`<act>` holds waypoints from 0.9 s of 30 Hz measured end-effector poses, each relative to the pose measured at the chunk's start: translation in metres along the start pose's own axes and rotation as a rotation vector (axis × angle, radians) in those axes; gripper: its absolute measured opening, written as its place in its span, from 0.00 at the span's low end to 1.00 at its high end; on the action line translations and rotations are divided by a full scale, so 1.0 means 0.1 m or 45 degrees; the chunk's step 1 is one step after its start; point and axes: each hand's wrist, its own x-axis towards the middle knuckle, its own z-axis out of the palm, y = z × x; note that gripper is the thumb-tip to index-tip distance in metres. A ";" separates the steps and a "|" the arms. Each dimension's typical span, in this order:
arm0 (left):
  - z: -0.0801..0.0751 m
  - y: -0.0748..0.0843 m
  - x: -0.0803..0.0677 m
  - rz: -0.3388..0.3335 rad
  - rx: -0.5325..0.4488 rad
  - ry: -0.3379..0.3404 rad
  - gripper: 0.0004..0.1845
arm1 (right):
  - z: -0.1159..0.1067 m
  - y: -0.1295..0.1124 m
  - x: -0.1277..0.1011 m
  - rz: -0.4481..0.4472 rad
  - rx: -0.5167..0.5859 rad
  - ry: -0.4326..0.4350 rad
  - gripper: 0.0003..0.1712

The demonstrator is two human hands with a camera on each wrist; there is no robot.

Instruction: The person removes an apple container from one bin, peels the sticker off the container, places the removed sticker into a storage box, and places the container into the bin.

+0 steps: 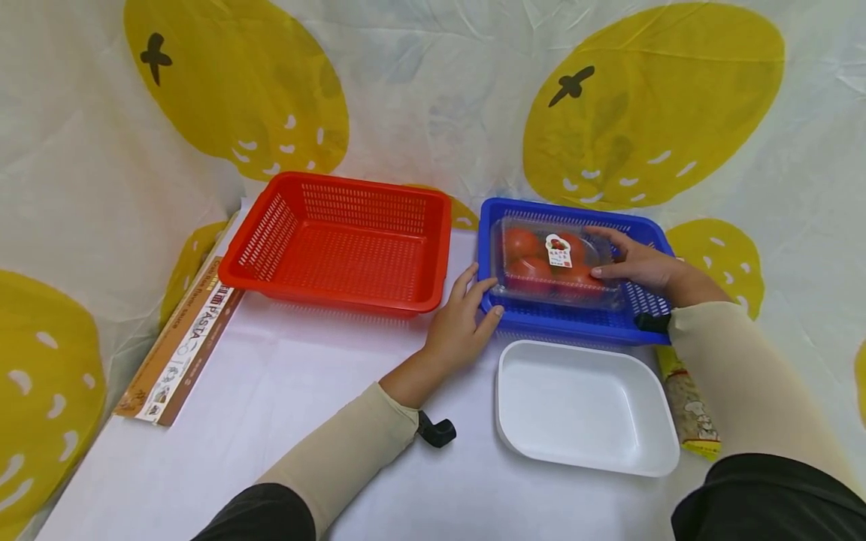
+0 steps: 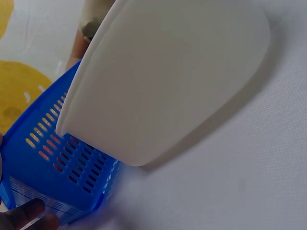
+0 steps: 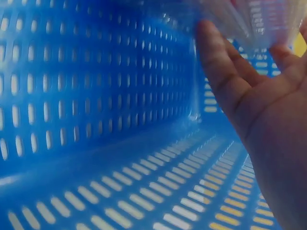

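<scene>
A clear plastic box of tomatoes [image 1: 531,272] with a white label lies inside the blue basket [image 1: 575,329], filling its left and middle part. My right hand [image 1: 646,264] grips the box's right end, thumb toward the front and fingers at the back. In the right wrist view, that hand [image 3: 273,105] is at the clear plastic above the slotted basket floor. My left hand [image 1: 458,324] rests at the basket's left side with its fingers spread, fingertips right at the rim. Part of its fingers [image 2: 26,214] shows beside the basket in the left wrist view.
An unfilled red basket [image 1: 365,263] stands to the left. In front of the blue basket sits a white tray [image 1: 588,406]. A yellow packet [image 1: 693,409] lies right of the tray, partly behind my sleeve. At the far left lies a long pasta box [image 1: 183,342].
</scene>
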 end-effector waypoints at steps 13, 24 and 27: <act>-0.04 0.02 0.02 0.006 -0.017 -0.029 0.29 | -0.07 -0.29 -0.18 -0.041 -0.158 0.172 0.49; -0.04 0.01 0.01 -0.004 -0.027 -0.038 0.28 | 0.04 -0.37 -0.25 -0.088 0.129 0.264 0.47; -0.04 0.01 0.01 -0.019 -0.033 -0.049 0.28 | 0.04 -0.34 -0.25 -0.112 0.217 0.205 0.47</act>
